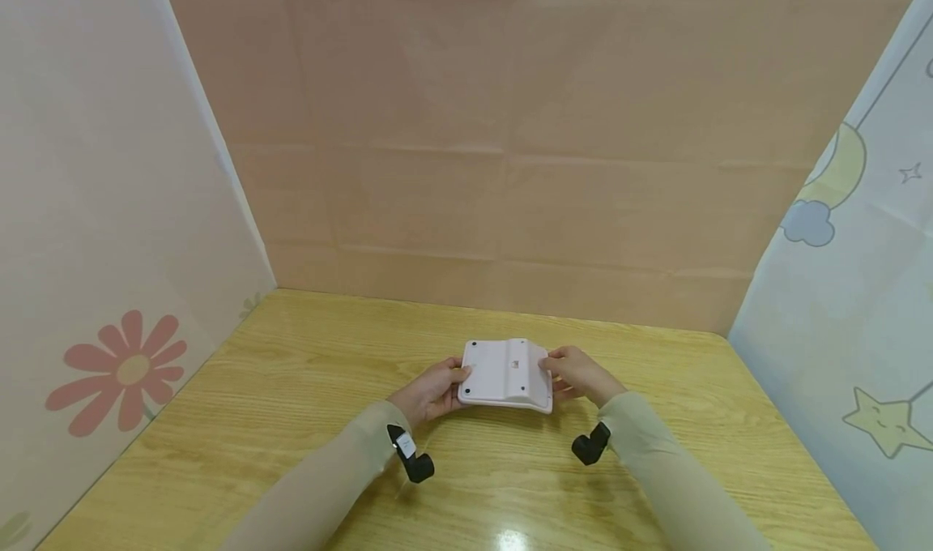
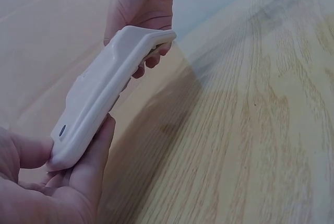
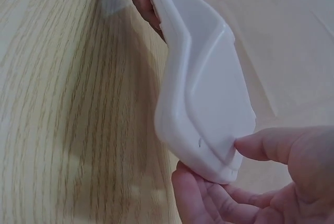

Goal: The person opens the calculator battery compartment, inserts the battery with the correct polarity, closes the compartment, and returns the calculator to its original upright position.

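A pale pinkish-white calculator (image 1: pixel 488 370) is held face down above the table, its back turned up. Small dark round feet and a raised ridge show on that back, and one end bends at an angle. My left hand (image 1: pixel 435 389) grips the flat end, thumb on the back and fingers beneath. At the bent end, my right hand (image 1: pixel 583 374) pinches the edge between thumb and fingers. In the left wrist view the calculator (image 2: pixel 96 85) appears edge-on, with little bumps along its underside. The right wrist view shows its smooth bent end (image 3: pixel 219 88); the front face is hidden.
The wood-grain table (image 1: pixel 328 348) spreads beneath both hands. A plain peach backdrop (image 1: pixel 503 130) stands behind it. Side panels flank the table, the left with a pink flower (image 1: pixel 131 373), the right with a star (image 1: pixel 885 421). Small black cameras (image 1: pixel 589 446) sit on both wrists.
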The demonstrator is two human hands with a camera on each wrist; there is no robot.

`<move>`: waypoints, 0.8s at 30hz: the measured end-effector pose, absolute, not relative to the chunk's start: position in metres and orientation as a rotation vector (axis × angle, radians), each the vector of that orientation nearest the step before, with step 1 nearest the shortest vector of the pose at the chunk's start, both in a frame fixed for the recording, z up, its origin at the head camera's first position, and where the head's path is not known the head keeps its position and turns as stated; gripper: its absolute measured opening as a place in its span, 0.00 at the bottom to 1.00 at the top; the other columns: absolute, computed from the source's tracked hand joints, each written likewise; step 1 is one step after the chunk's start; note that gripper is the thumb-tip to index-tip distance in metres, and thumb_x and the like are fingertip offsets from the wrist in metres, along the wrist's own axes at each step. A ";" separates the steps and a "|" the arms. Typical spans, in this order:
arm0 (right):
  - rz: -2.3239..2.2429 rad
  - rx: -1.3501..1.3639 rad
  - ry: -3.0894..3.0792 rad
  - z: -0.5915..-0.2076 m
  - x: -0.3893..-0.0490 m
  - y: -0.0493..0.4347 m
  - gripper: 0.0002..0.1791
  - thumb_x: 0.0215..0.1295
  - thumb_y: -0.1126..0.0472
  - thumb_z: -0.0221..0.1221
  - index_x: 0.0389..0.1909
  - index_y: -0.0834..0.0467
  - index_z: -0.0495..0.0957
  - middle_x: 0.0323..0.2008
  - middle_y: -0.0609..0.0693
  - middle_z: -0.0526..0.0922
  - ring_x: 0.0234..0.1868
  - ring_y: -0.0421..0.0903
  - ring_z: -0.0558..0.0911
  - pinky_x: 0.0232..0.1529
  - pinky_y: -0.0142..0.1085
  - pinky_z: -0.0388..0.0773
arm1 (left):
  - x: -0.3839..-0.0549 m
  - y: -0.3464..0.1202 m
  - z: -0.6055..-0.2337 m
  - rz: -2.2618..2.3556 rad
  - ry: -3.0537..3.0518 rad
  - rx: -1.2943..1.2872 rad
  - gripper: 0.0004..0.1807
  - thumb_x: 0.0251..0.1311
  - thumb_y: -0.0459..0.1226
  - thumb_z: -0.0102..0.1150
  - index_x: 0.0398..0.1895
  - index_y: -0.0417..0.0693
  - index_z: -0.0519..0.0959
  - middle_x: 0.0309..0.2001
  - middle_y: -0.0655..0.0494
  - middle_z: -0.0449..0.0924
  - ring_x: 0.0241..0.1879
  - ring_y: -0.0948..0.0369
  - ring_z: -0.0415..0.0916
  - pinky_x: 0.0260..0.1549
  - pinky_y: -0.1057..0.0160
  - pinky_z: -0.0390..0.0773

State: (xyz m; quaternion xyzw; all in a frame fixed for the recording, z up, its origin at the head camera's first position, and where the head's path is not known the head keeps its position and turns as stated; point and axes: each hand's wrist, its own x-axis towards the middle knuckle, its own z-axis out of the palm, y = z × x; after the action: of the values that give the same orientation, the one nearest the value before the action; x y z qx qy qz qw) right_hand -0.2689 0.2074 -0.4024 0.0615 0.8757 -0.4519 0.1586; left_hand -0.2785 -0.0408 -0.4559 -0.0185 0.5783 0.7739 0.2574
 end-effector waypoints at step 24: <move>-1.458 0.197 2.445 -0.395 -0.271 0.204 0.20 0.72 0.64 0.41 0.59 0.73 0.62 0.45 0.64 0.74 0.32 0.50 0.78 0.36 0.43 0.83 | -0.280 -0.038 -0.436 2.053 1.825 0.197 0.23 0.67 0.29 0.53 0.64 0.46 0.65 0.53 0.44 0.79 0.43 0.58 0.81 0.37 0.61 0.82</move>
State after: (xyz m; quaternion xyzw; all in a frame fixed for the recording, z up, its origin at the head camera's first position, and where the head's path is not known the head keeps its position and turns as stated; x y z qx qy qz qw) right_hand -0.2712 0.2038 -0.3947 0.0684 0.8480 -0.5057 0.1433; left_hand -0.2795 -0.0378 -0.4362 0.0702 0.6502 0.7316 0.1925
